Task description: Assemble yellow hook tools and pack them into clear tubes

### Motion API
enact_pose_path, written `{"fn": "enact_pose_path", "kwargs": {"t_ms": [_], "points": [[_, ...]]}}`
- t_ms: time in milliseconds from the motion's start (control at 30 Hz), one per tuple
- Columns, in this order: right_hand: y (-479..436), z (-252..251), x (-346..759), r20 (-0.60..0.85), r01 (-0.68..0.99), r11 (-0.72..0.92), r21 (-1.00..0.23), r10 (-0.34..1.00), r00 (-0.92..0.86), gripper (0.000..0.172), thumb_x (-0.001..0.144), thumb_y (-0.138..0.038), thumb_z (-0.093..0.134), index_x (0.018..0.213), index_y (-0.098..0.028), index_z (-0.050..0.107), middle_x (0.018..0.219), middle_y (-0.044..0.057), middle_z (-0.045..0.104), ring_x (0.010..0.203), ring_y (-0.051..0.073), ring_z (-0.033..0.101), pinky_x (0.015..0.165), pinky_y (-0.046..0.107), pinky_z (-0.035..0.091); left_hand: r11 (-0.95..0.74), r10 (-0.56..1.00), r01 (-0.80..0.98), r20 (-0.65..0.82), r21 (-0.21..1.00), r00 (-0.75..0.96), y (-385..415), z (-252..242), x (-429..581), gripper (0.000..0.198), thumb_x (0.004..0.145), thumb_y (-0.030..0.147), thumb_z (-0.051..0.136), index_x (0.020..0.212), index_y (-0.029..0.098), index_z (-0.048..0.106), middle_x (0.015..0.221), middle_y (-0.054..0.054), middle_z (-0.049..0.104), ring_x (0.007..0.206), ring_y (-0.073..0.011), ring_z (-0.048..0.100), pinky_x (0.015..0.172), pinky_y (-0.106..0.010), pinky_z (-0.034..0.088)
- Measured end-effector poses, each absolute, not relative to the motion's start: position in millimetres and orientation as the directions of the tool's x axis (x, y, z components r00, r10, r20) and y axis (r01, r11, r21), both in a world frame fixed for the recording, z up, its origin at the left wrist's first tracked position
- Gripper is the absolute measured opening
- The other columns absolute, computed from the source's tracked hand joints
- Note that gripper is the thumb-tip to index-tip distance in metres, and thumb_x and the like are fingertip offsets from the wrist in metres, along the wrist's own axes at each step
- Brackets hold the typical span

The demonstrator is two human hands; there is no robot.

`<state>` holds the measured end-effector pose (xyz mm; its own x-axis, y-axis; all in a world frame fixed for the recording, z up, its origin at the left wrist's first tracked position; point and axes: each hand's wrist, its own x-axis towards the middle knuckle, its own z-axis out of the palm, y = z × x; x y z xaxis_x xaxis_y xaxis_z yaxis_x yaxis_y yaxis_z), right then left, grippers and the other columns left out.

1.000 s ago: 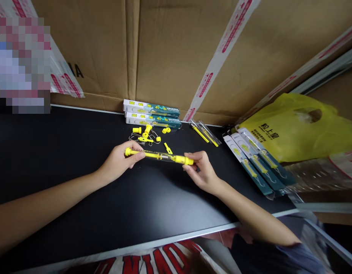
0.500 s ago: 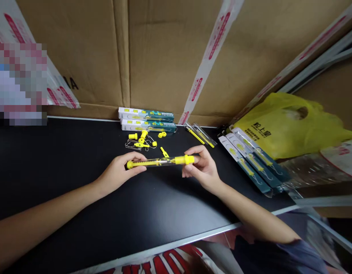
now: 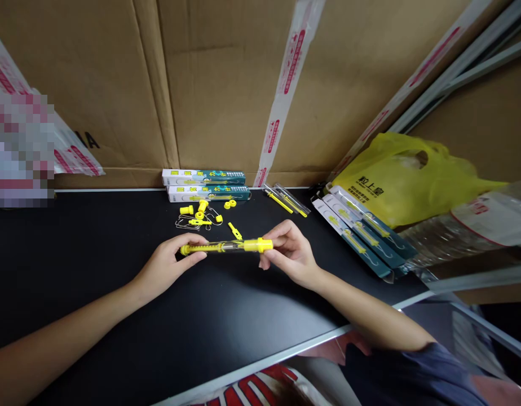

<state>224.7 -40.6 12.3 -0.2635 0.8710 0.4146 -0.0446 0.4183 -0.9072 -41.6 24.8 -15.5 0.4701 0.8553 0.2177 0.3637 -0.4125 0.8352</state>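
I hold a long clear tube with yellow ends (image 3: 226, 246) level above the black table (image 3: 95, 254). My left hand (image 3: 167, 265) pinches its left yellow tip, fingers closed. My right hand (image 3: 288, 254) grips the yellow collar at its right end, fingers wrapped. Just behind the tube lie several small yellow parts and wire hooks (image 3: 199, 215) and one loose yellow clip (image 3: 234, 230).
Two teal-and-white boxes (image 3: 205, 186) sit against the cardboard wall (image 3: 226, 84). Clear sleeves with yellow sticks (image 3: 286, 199) lie to their right. Packaged items in teal cards (image 3: 357, 234) fan out beside a yellow plastic bag (image 3: 406, 175). The table's front edge (image 3: 286, 361) is close to my body.
The tube has gone from tilted down to the right to level. My right hand has closed more fully around its yellow collar. The view has shifted, so everything sits lower and further left.
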Motion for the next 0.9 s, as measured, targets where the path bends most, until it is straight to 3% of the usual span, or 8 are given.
{"fn": "enact_pose_path", "kwargs": {"t_ms": [233,400,467,533,633,733,900], "points": [[-32,9,227,0.375,0.003,0.388,-0.922,0.891,-0.257,0.015,0.090,-0.022,0.059,0.098,-0.022,0.046,0.065,-0.003,0.064,0.055,0.010,0.059,0.056,0.023,0.046,-0.374,0.876,0.334,0.210,0.865,0.435,24,-15,-41,0.025,0.080,0.042,0.065,0.095,0.021,0.066,0.095,-0.003,0.069,0.090,-0.0198,0.063,0.084,-0.030,0.047],[-16,4,234,0.334,0.043,0.347,-0.937,0.925,-0.182,0.020,0.094,-0.035,0.050,0.109,-0.023,0.042,0.069,-0.002,0.060,0.057,0.012,0.057,0.057,0.027,0.049,-0.244,0.879,0.209,0.125,0.947,0.461,21,-13,-40,0.024,0.086,0.041,0.059,0.094,0.019,0.057,0.071,0.001,0.064,0.067,-0.0140,0.060,0.064,-0.025,0.046],[-10,2,238,0.361,0.161,0.377,-0.912,0.925,-0.120,0.021,0.095,-0.036,0.049,0.110,-0.023,0.044,0.074,-0.001,0.059,0.063,0.014,0.057,0.061,0.029,0.050,-0.208,0.890,0.141,0.128,0.968,0.437,21,-12,-40,0.023,0.089,0.041,0.054,0.094,0.019,0.053,0.065,0.002,0.063,0.061,-0.0123,0.057,0.060,-0.023,0.044],[-5,0,244,0.413,0.387,0.423,-0.820,0.904,-0.114,0.017,0.094,-0.033,0.051,0.107,-0.023,0.049,0.084,0.002,0.059,0.073,0.015,0.057,0.068,0.032,0.050,-0.169,0.901,0.074,0.123,0.983,0.415,22,-11,-40,0.025,0.090,0.043,0.051,0.093,0.019,0.051,0.064,0.002,0.064,0.057,-0.0113,0.055,0.058,-0.023,0.044],[-1,-4,248,0.457,0.661,0.494,-0.565,0.854,-0.248,0.013,0.093,-0.028,0.052,0.103,-0.022,0.056,0.094,0.006,0.058,0.087,0.019,0.056,0.081,0.036,0.048,-0.097,0.902,-0.032,0.102,0.995,0.420,23,-8,-41,0.027,0.091,0.046,0.048,0.093,0.019,0.047,0.065,0.000,0.068,0.054,-0.0113,0.055,0.056,-0.024,0.044],[0,-7,244,0.428,0.731,0.558,-0.394,0.815,-0.391,0.017,0.093,-0.025,0.051,0.107,-0.021,0.057,0.102,0.008,0.058,0.097,0.022,0.054,0.088,0.039,0.046,-0.051,0.908,-0.125,0.098,0.991,0.408,23,-5,-41,0.029,0.090,0.046,0.050,0.094,0.019,0.045,0.068,-0.002,0.070,0.055,-0.0118,0.056,0.055,-0.024,0.043],[3,1,227,0.337,0.731,0.636,-0.247,0.764,-0.550,0.021,0.093,-0.026,0.050,0.112,-0.020,0.056,0.111,0.011,0.056,0.100,0.023,0.052,0.090,0.039,0.046,0.023,0.914,-0.216,0.067,0.976,0.400,24,-3,-42,0.032,0.087,0.041,0.055,0.107,0.017,0.045,0.082,-0.005,0.071,0.062,-0.0132,0.060,0.061,-0.026,0.044]]}}
